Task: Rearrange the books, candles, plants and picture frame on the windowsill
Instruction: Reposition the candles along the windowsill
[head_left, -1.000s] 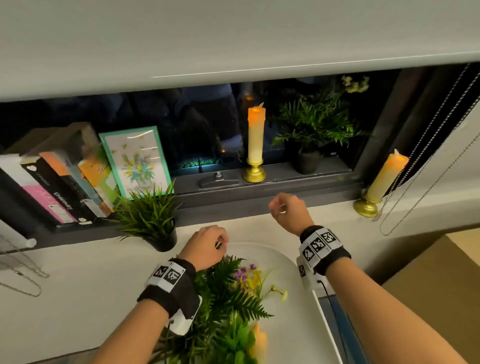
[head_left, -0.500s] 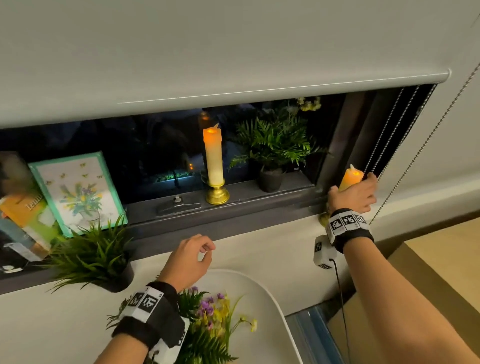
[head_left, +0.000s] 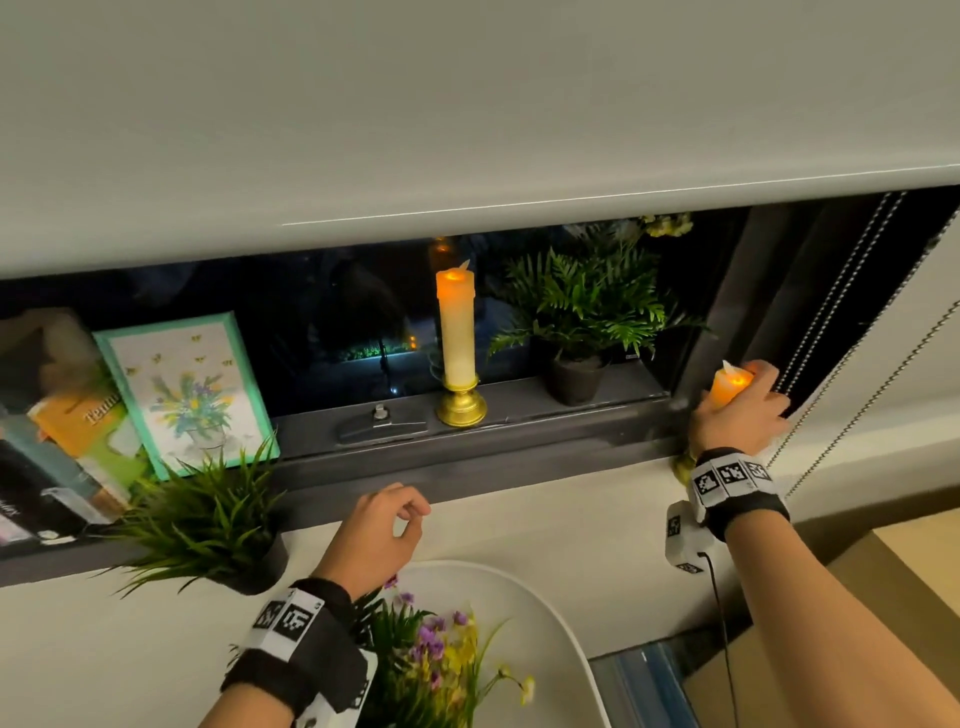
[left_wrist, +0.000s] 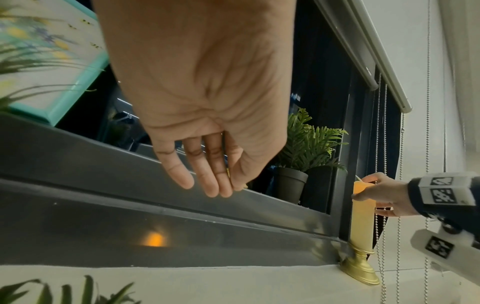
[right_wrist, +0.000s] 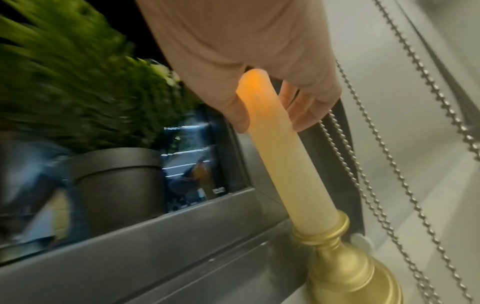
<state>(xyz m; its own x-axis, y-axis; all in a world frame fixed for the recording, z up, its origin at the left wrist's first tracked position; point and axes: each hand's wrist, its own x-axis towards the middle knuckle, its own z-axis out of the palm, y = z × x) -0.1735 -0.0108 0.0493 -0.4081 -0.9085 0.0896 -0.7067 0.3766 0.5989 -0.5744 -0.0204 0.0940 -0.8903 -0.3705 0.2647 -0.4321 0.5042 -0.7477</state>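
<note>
My right hand (head_left: 740, 402) grips the top of a glowing cream candle (head_left: 729, 383) on a gold base, which stands tilted at the far right end of the windowsill. In the right wrist view thumb and fingers (right_wrist: 302, 121) wrap its upper end (right_wrist: 285, 156); the base (right_wrist: 348, 265) touches the sill. My left hand (head_left: 384, 530) hovers over the sill edge, loosely curled, holding nothing. A second tall candle (head_left: 456, 332) stands mid-sill, with a potted fern (head_left: 587, 306) to its right. At the left are a teal picture frame (head_left: 187, 395), leaning books (head_left: 67, 447) and a grassy potted plant (head_left: 208, 514).
Bead chains (head_left: 831, 364) hang just right of the held candle. A lowered roller blind (head_left: 467, 104) covers the upper window. Below the sill, a flowering plant (head_left: 431, 660) sits on a white rounded surface (head_left: 550, 629). A window handle (head_left: 382, 428) lies on the frame.
My right hand swung right from mid-sill and took hold of the right candle's top. My left hand rose from the flowering plant toward the sill edge. The view turned right.
</note>
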